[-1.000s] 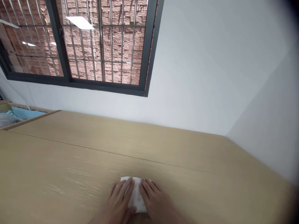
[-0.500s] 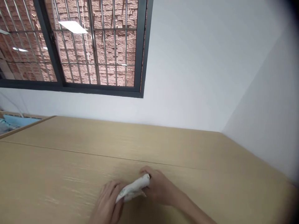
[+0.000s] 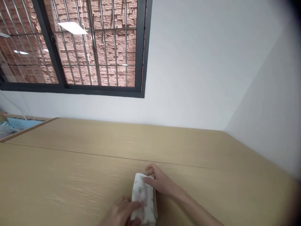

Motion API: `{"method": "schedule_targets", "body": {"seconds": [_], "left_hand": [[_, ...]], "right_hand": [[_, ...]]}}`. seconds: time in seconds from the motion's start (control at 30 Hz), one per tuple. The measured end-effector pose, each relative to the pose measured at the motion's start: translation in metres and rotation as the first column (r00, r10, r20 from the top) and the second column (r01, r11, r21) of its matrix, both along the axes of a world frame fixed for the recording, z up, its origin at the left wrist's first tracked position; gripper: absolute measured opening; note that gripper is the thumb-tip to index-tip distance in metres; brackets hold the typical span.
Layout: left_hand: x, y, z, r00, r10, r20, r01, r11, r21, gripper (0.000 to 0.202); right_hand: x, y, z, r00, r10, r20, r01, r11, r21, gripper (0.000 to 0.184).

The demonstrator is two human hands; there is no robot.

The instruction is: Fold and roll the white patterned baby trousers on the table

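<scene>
A folded white cloth [image 3: 144, 196] with small printed figures is between my two hands, low in the middle of the view. My left hand [image 3: 123, 211] grips its near left side, thumb lying across the printed face. Round the far right end, my right hand [image 3: 157, 179] holds the cloth with the thumb on top and the fingers behind. The cloth's lower edge hangs close over the wooden surface; whether it touches I cannot tell. Some left fingers are hidden under the cloth.
The light wooden tabletop [image 3: 94, 171] has a seam running across it. Behind rises a white wall [image 3: 188, 69] with a dark-framed barred window [image 3: 103, 89]. At far left, a wood-edged compartment [image 3: 30, 128] holds blue and pale material.
The cloth has turned from a thin edge-on roll to show its broad printed face. My left hand has shifted right and down; my right hand has moved slightly up.
</scene>
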State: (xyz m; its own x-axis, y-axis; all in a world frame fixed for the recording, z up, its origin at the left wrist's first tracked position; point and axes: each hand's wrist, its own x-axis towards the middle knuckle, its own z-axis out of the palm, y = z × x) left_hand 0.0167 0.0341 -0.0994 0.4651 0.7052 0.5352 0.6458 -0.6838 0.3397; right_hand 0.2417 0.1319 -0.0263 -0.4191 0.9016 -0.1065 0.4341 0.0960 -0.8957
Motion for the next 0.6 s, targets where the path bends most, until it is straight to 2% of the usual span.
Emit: {"method": "schedule_targets", "body": {"seconds": [0.1,0.17,0.33,0.43,0.53,0.6], "left_hand": [[0.002,0.006,-0.012,0.997,-0.005,-0.077,0.018,0.986,0.166,0.023],[0.002,0.006,-0.013,0.996,0.015,-0.089,0.002,0.981,0.192,0.023],[0.003,0.000,0.007,0.997,0.024,-0.077,-0.006,0.972,0.234,0.020],[0.006,-0.001,0.017,0.992,-0.046,-0.116,0.076,0.961,0.267,0.027],[0.009,-0.003,0.027,0.989,-0.072,-0.125,0.094,0.980,0.175,0.029],[0.010,-0.006,0.038,0.975,-0.115,-0.190,0.144,0.979,0.146,0.026]], "right_hand": [[0.002,0.007,-0.011,0.999,-0.006,0.036,0.003,0.997,0.078,0.033],[0.002,0.010,-0.017,1.000,-0.006,0.026,0.002,0.993,0.117,0.031],[0.000,0.007,-0.021,0.997,-0.041,0.060,0.024,0.964,0.265,0.027],[-0.003,0.002,-0.015,0.993,-0.084,0.080,0.039,0.891,0.453,0.021],[-0.007,-0.004,-0.010,0.993,-0.088,0.082,0.019,0.789,0.614,0.021],[-0.009,-0.012,-0.007,0.995,-0.050,0.090,-0.024,0.738,0.674,0.025]]}}
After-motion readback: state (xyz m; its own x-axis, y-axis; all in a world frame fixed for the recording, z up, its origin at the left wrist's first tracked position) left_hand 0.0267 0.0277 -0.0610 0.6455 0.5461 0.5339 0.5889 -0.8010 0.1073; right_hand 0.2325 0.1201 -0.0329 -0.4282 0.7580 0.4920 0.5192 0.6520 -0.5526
